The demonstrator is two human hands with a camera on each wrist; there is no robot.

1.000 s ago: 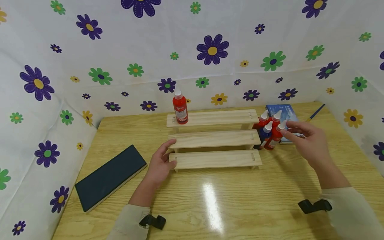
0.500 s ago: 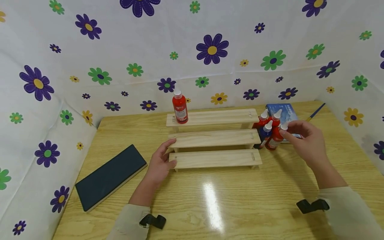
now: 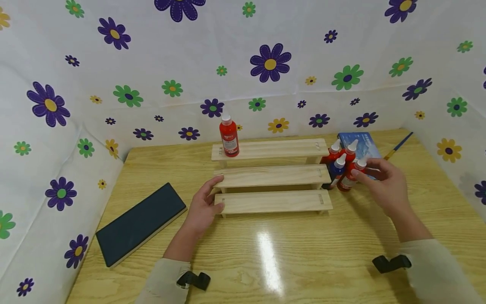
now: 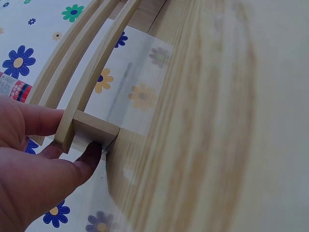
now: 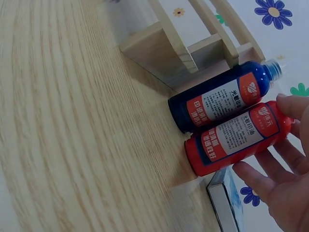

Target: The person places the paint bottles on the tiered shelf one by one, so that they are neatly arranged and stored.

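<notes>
A pale wooden three-step display stand (image 3: 271, 202) rests on the table. At its left end my left hand (image 3: 203, 209) grips the lower steps, with the thumb at the front; in the left wrist view fingers bend around the stand's end support (image 4: 96, 126). To the right of the stand, my right hand (image 3: 387, 188) holds a red ink bottle (image 5: 236, 137) by its upper part, near the white nozzle. Beside that bottle stands a blue ink bottle (image 5: 222, 96), with two more red bottles (image 3: 350, 155) behind. Another red bottle (image 3: 229, 137) is upright on the top step's left end.
A dark, closed book-like box (image 3: 141, 223) lies at an angle on the left of the table. Behind the bottles lies a blue book (image 3: 360, 141), with a paintbrush (image 3: 398, 145) to its right. Flower-patterned cloth (image 3: 296, 109) encloses the back and sides.
My right hand has shifted slightly down and left, from the nozzle to lower on the red ink bottle, which now leans a little to the right. The left hand keeps its place.
</notes>
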